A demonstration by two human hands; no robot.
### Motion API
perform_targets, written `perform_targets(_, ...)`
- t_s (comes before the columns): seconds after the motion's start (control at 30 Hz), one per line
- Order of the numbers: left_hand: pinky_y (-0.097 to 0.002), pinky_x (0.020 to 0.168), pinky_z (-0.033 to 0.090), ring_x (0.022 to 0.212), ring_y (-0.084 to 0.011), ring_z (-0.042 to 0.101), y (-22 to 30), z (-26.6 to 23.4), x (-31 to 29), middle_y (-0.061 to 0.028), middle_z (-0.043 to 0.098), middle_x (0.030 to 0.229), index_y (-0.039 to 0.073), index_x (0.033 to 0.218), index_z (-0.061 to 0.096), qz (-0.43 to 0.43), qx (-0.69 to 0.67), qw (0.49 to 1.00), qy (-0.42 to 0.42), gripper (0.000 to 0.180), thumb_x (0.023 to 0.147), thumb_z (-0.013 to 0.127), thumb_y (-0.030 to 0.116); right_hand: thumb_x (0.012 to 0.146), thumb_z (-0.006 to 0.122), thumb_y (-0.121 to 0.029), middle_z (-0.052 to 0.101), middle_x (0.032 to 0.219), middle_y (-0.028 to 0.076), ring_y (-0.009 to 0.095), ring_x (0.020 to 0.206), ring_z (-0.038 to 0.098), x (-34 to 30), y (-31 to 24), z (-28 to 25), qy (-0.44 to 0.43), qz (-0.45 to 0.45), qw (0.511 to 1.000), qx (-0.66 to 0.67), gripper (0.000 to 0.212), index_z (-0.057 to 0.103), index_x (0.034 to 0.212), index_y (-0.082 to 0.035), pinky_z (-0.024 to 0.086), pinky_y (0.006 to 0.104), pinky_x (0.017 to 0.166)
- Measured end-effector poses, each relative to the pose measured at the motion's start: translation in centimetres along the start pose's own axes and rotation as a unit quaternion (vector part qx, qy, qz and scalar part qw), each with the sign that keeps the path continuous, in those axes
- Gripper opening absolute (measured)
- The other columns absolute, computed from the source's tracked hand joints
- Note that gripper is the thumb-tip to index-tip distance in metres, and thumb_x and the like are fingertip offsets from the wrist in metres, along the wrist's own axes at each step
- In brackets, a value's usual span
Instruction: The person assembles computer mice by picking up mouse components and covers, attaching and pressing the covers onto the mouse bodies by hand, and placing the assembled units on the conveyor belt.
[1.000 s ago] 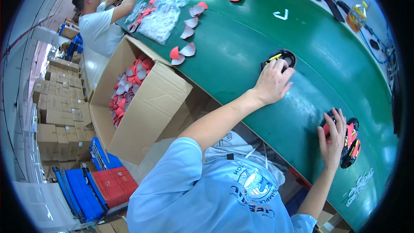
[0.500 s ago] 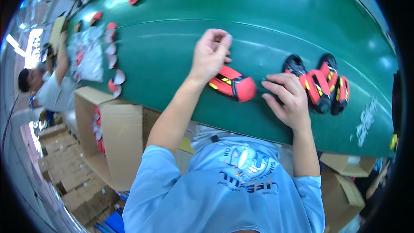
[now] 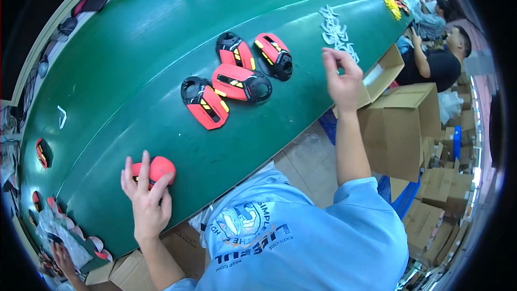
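Red-blk shell (image 3: pixel 162 168) on green table (image 3: pixel 226 153), L part, under L hand (image 3: pixel 148 205); smooth red end in view past thumb + index. Fingers spread wide across top, thumb along side, touching; can't tell if gripping or just resting. R hand (image 3: pixel 344 83) raised on R side, well apart from L; fingers narrow, part curled, thumb close by. Can't tell if holding anything small. Nearest to it: white strips (image 3: pixel 335 29), loose heap on table, just beyond fingertips.

Btwn hands, further in: 4 like shells (image 3: pixel 232 75), red w/ blk ends + yellow bits, lying close tog. at diff. angles; middle one up against neighbours, can't tell if overlapping. One more shell (image 3: pixel 41 153) far L, nr white bent piece (image 3: pixel 62 117).

Lower L: clear plastic bag (image 3: pixel 75 250), curved red-white pcs (image 3: pixel 98 245) alongside, plus co-worker's hand (image 3: pixel 63 261) nr bag. Far R: yellow pile (image 3: pixel 392 8) on table, co-worker in dark top (image 3: pixel 433 67), cardboard boxes (image 3: pixel 390 134) nr table edge.
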State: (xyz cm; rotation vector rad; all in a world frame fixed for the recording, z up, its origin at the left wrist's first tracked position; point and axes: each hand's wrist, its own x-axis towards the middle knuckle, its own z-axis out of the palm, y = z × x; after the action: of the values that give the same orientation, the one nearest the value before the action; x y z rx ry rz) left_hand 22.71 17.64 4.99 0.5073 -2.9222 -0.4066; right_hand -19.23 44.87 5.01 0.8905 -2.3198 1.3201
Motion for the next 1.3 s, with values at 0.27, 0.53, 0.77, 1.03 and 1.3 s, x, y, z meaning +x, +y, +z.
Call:
perform_targets(0.27,-0.0549,0.116,0.036,0.134,-0.0455,0.051,-0.4,1.0,-0.8,-0.0187,0.066,0.13,0.005,0.093,0.058,-0.168,-0.044,0.971,0.163,0.027,0.084,0.082,0.015,0.093,0.08,-0.028,0.076,0.108,0.016,0.031,0.095,0.071,0.4,11.5,-2.9,-0.06,0.031,0.976,-0.206,0.033,0.078,0.114,-0.003,0.056,0.0381,0.084)
perform_targets(0.53,-0.0629,0.118,0.031,0.144,-0.0531,0.037,-1.0,3.0,-0.2,-0.0276,0.046,0.152,0.003,0.132,0.054,-0.182,-0.011,0.954,0.239,0.064,0.078,0.083,0.021,0.109,0.063,-0.037,0.076,0.118,0.016,0.024,0.106,0.073,1.6,23.4,-11.8,-0.105,0.042,0.956,-0.27,0.04,0.068,0.128,-0.002,0.055,0.0366,0.096)
perform_targets(0.77,-0.0505,0.109,0.038,0.123,-0.0383,0.048,-1.8,3.2,-2.5,-0.0214,0.052,0.146,0.002,0.143,0.048,-0.288,-0.02,0.926,0.243,0.08,0.079,0.088,0.028,0.108,0.066,-0.018,0.073,0.112,0.007,0.014,0.104,0.066,3.7,24.0,-10.8,-0.138,0.101,0.984,-0.057,0.024,0.069,0.118,0.004,0.052,0.03,0.098)
perform_targets(1.03,-0.0471,0.104,0.044,0.116,-0.0357,0.054,-1.9,1.6,-2.7,-0.0141,0.063,0.133,0.005,0.142,0.055,-0.138,-0.045,0.976,0.161,0.075,0.077,0.087,0.026,0.105,0.063,0.003,0.07,0.122,0.012,0.016,0.111,0.065,1.3,-2.6,0.4,-0.124,0.009,0.983,0.135,0.017,0.069,0.121,0.007,0.053,0.0275,0.097)
perform_targets(1.3,-0.0489,0.099,0.049,0.115,-0.0381,0.059,-1.0,1.0,-2.5,-0.0208,0.06,0.129,0.001,0.144,0.056,-0.265,-0.104,0.938,0.198,0.091,0.078,0.09,0.052,0.092,0.07,0.015,0.068,0.113,0.014,0.015,0.099,0.065,-2.7,-12.5,10.0,-0.293,-0.158,0.899,0.284,0.023,0.071,0.113,0.004,0.052,0.0256,0.081)
